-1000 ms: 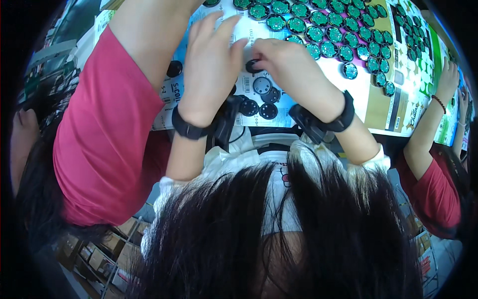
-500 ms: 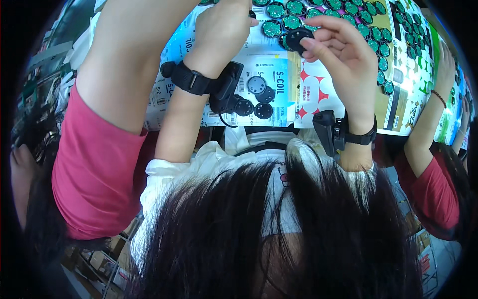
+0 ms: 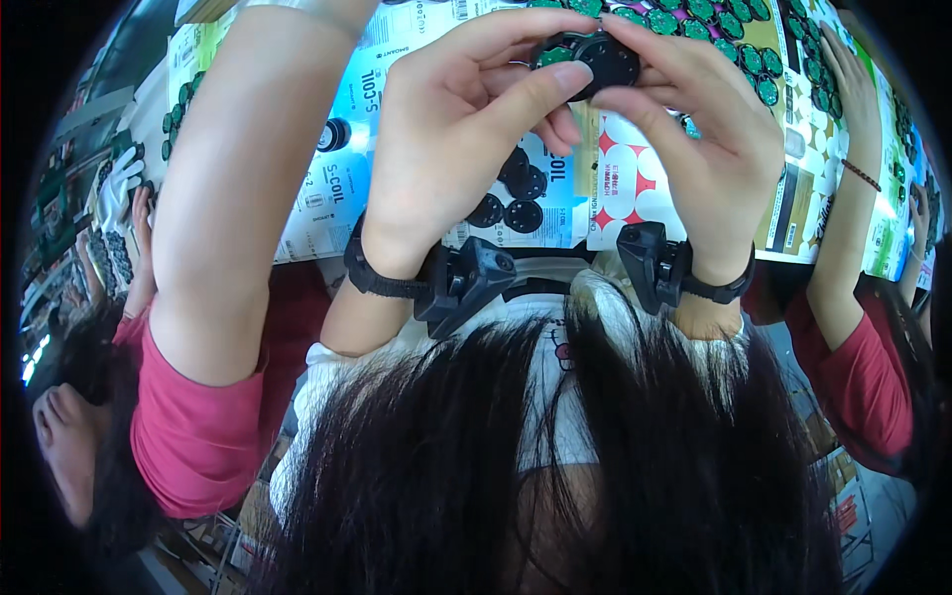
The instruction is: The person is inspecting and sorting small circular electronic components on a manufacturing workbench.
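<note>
At the far middle of the table my two hands come together. My left hand [image 3: 441, 139] is closed on a round black-rimmed piece with a green filling [image 3: 551, 57], its thumb pressing along the front. My right hand [image 3: 709, 134] pinches a flat black disc with small dots [image 3: 609, 65] between thumb and fingers. The disc overlaps the green-filled piece; whether they are joined I cannot tell. Beneath my left hand several loose black discs [image 3: 523, 215] lie on the printed sheets, partly hidden by it.
Many green-filled round pieces [image 3: 729, 25] stand in rows at the far right. A black round part [image 3: 334, 134] lies at left. A co-worker's bare arm [image 3: 223, 188] reaches across at left; another co-worker's arm [image 3: 848, 188] is at right. Printed sheets [image 3: 635, 198] cover the table.
My left hand has come back from the far side to meet my right hand and now grips a green-filled piece. The left co-worker's arm has shifted, uncovering more table at left.
</note>
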A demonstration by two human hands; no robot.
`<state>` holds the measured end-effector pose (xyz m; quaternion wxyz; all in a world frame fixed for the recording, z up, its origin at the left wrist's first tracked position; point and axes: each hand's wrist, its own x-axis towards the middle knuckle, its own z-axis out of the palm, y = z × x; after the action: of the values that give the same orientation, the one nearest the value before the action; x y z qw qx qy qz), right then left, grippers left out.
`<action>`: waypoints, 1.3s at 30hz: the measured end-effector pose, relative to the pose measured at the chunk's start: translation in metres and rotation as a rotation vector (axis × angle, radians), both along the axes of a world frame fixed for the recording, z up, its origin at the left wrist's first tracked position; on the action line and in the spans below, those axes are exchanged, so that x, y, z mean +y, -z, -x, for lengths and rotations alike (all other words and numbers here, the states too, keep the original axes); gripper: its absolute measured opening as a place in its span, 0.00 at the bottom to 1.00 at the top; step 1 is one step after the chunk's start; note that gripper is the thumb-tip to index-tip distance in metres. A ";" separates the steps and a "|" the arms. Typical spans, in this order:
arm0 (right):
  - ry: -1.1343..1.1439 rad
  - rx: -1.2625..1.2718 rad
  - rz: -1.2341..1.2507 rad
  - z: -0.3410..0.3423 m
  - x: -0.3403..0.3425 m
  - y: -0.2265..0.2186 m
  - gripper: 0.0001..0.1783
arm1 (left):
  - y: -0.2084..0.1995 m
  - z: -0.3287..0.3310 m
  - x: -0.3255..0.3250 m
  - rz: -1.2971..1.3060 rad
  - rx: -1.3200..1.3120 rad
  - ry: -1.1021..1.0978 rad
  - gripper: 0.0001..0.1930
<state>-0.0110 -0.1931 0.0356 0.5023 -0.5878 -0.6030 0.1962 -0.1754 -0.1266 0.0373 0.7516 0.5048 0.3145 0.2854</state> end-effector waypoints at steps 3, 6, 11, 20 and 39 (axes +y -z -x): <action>0.002 -0.178 -0.146 0.004 0.001 -0.004 0.22 | -0.011 0.003 -0.006 0.001 0.027 -0.039 0.18; 0.014 -0.292 -0.210 0.000 0.003 0.004 0.25 | -0.013 0.004 -0.001 0.144 0.019 -0.041 0.15; 0.003 -0.341 -0.208 0.000 -0.003 -0.011 0.27 | 0.000 0.020 0.016 0.063 -0.196 0.247 0.26; -0.073 -0.348 -0.178 0.010 0.001 -0.020 0.27 | -0.001 0.016 0.008 0.070 -0.188 0.196 0.30; -0.056 -0.331 -0.214 0.003 -0.005 -0.021 0.28 | -0.004 0.013 0.007 0.055 -0.206 0.195 0.31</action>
<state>-0.0138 -0.1983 0.0567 0.4503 -0.5383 -0.7109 0.0458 -0.1883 -0.1199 0.0411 0.8174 0.4803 0.1929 0.2528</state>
